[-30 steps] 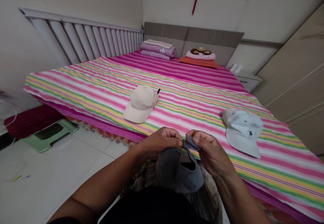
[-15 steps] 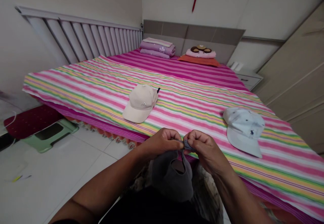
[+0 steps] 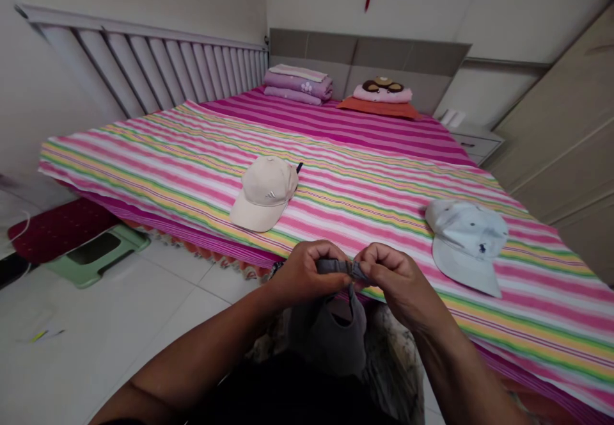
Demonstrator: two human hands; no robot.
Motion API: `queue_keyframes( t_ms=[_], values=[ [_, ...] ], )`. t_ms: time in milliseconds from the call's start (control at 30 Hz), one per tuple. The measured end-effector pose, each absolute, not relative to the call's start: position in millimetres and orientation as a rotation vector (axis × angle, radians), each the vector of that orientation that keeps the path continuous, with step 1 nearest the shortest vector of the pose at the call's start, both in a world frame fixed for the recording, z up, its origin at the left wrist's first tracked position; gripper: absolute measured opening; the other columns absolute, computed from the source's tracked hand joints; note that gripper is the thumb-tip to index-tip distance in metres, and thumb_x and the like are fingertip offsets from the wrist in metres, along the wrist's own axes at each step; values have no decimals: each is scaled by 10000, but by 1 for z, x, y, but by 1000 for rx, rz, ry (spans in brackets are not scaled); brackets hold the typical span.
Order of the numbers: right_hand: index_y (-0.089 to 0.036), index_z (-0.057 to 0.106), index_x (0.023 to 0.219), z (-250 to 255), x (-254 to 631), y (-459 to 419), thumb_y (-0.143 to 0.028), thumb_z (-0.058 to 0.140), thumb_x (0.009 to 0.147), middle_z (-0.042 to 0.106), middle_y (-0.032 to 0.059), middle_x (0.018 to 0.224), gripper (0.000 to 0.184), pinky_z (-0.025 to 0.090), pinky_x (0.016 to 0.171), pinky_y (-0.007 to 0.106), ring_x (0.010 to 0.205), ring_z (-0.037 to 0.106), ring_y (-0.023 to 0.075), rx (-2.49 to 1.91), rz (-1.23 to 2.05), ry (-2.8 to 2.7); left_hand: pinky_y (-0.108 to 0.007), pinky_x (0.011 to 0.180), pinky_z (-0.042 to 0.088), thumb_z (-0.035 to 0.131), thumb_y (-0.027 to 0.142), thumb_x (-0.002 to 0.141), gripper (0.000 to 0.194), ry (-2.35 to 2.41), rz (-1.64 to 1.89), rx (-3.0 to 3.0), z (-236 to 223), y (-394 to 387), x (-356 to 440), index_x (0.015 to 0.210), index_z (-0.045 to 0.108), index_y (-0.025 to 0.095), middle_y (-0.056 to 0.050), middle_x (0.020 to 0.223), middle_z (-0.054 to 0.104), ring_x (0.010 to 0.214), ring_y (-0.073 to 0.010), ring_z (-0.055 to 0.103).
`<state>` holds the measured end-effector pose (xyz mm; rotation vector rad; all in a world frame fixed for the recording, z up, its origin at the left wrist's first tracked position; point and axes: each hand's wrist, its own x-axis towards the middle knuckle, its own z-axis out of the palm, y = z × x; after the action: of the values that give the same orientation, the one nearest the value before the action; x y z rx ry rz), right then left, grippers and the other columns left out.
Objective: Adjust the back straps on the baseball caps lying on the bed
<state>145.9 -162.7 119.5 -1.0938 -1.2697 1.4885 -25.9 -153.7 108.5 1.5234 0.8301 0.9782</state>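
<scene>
A dark grey cap (image 3: 330, 335) hangs below my two hands, close to my body, with its rear opening towards me. My left hand (image 3: 311, 274) is closed, pinching the cap's back strap between thumb and fingers. Right beside it, my right hand (image 3: 391, 274) pinches the strap's other part near the buckle. The fingertips nearly meet, and they hide part of the buckle. On the bed beyond lies a beige cap (image 3: 268, 185), its brim pointing to the near left. A pale blue cap (image 3: 467, 230) rests to the right, brim towards me.
The bed wears a striped sheet (image 3: 201, 169). Folded purple bedding (image 3: 297, 86) and a pink pillow (image 3: 384, 94) lie by the headboard (image 3: 407, 60). A slatted rail (image 3: 163, 60) runs along the left. A green stool (image 3: 96, 258) stands on the floor, and a nightstand (image 3: 474, 143) at far right.
My left hand has shifted slightly, so more of the grey strap shows between the hands. My right hand has moved slightly right. The view has tilted a little; the other caps lie as before.
</scene>
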Motion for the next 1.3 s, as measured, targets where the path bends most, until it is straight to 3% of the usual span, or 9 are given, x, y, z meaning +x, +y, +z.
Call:
queue_keyframes(
  t_ms=[167,433,667,833,967,1133,1300],
  values=[
    [-185,535,635,116,142,-167,-337,685,676,547,-29,592,218,424,491,232,515,512,106,-1015,1498,-1143,-244,610,409,718,269,613,235,703,982,1200,101,-149,-25,726,578,118,-22,678,589,614,-112,528],
    [-187,518,653,110,133,-169,-280,645,737,517,-33,615,178,364,489,221,530,455,92,-881,1479,-1138,-225,574,371,697,288,618,218,648,876,1171,109,-141,-35,681,574,120,-8,646,538,605,-98,489],
    [-189,490,595,107,124,-167,-244,665,671,525,-27,620,199,324,436,219,495,450,93,-906,1531,-1107,-180,501,329,708,212,578,237,607,821,1136,101,-143,-34,664,503,130,22,596,521,523,-54,446],
    [-182,465,548,104,127,-165,-178,651,663,500,-25,635,219,355,512,228,563,436,99,-907,1434,-1217,-159,490,333,743,157,525,352,549,785,970,100,-142,-32,765,486,141,27,629,574,509,-47,486],
    [-181,468,537,108,131,-161,-184,667,648,519,-18,644,227,382,547,236,599,465,111,-913,1398,-1372,-168,507,357,744,138,514,338,534,767,906,98,-142,-33,754,506,134,14,642,589,534,-61,516],
    [-182,578,661,114,135,-157,-256,718,613,551,-27,596,165,386,457,225,499,472,99,-1068,1424,-1385,-171,490,357,731,146,538,290,563,762,890,93,-141,-35,749,532,138,19,613,579,494,-57,500],
    [-176,677,657,121,138,-157,-266,706,632,622,16,633,98,434,509,249,572,542,135,-1144,1241,-1525,-171,467,363,711,153,570,215,584,771,915,89,-140,-36,722,560,127,15,580,583,460,-57,496]
  ],
)
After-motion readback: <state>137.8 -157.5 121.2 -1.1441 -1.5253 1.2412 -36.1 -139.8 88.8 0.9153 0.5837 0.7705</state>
